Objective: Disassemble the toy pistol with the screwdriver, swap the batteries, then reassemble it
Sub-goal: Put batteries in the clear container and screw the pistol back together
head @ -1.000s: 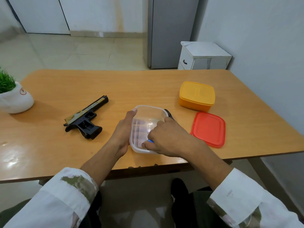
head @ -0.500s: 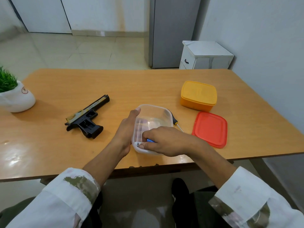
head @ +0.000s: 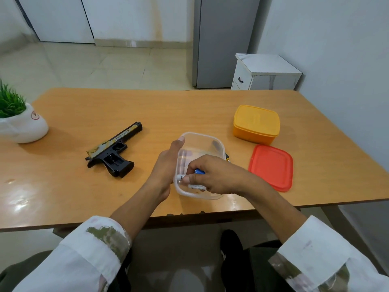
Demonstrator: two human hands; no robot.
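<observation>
The right grip is closed, reaching into a clear container and pinching a white and blue battery between fingertips and thumb. Another battery lies just under it. The left grip rests against the container's left wall with the thumb stretched along it. Its fingers are hidden, so I cannot tell whether it clasps. A screwdriver peeks out right of the container. The toy pistol lies flat on the table, well left. Further right lie a red lid and a yellow box.
</observation>
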